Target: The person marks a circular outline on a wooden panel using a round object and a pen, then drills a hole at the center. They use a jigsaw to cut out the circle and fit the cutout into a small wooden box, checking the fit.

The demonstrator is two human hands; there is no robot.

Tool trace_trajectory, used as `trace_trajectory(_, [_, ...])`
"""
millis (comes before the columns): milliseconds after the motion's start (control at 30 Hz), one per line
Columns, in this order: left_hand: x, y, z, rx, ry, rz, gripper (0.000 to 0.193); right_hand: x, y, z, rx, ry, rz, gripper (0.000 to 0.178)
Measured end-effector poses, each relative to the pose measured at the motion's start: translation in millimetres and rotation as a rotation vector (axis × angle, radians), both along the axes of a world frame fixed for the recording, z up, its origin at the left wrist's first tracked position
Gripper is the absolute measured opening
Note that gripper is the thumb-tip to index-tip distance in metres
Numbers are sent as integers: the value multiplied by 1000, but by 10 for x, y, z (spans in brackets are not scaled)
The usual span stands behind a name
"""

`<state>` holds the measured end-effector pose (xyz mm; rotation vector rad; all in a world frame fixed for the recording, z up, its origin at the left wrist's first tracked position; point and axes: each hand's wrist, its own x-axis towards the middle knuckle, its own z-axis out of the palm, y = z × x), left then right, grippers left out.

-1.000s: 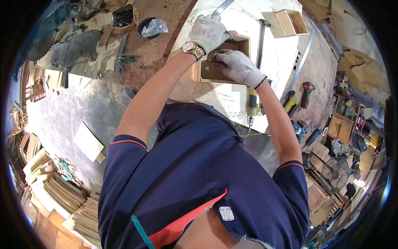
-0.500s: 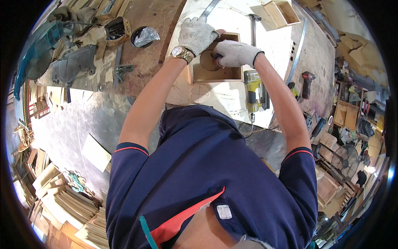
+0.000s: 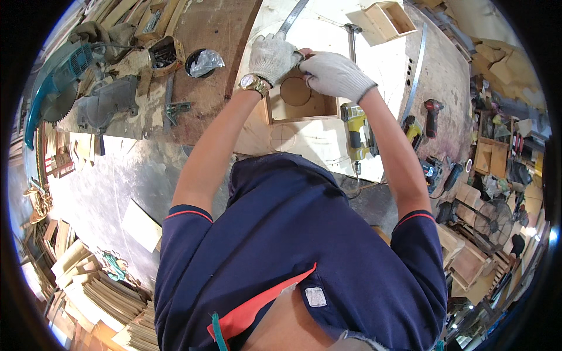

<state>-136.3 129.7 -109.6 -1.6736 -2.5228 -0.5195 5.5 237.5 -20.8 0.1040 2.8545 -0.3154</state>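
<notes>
An open wooden box [image 3: 305,120] rests on the pale board, with a round outline [image 3: 295,92] on its inner bottom. My left hand [image 3: 274,59], in a white knit glove, has its fingers curled at the box's far left corner. My gloved right hand [image 3: 341,77] reaches over the right side with its fingers bent together, close to the left fingertips. Whatever is between the fingers of either hand is hidden or too small to name. Just right of the box lies a yellow-and-black drill [image 3: 358,131].
A steel ruler [image 3: 294,16], a T-shaped metal tool [image 3: 353,41] and a smaller open box [image 3: 391,22] lie beyond. A red-and-black power tool [image 3: 432,117] is at right. A teal saw with a toothed blade [image 3: 58,100] and a bowl with a plastic bag [image 3: 206,62] are left.
My right hand has moved from over the round outline to the box's far side, nearer my left fingertips. The outline now shows more fully. My left hand stays at the far left corner.
</notes>
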Motion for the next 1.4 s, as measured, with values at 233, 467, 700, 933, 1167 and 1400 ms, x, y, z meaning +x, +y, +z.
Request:
trace_trajectory(233, [116,-233,381,267,-8,244,58,1007,49,668,-578,512,-681,28])
trace_trajectory(467, [522,-1050,306,-233,-511,462,65,1747,-292,-458,-1126,530,-1352,32])
trace_trajectory(700, [123,-1665,535,-69,-544,503,53,1292,-958,-1288,-1079,-141,-560,32])
trace_trajectory(933, [-174,-2374,652,204,-478,724,46,542,-1003,-1908,-928,23,-640,46])
trace_trajectory(1167, [-127,-2328,387,274,-524,844,54,34,261,-1762,-946,121,-1069,59])
trace_trajectory(1400, [-100,-2079,348,223,-592,856,53,170,2190,-1172,118,641,-1162,56])
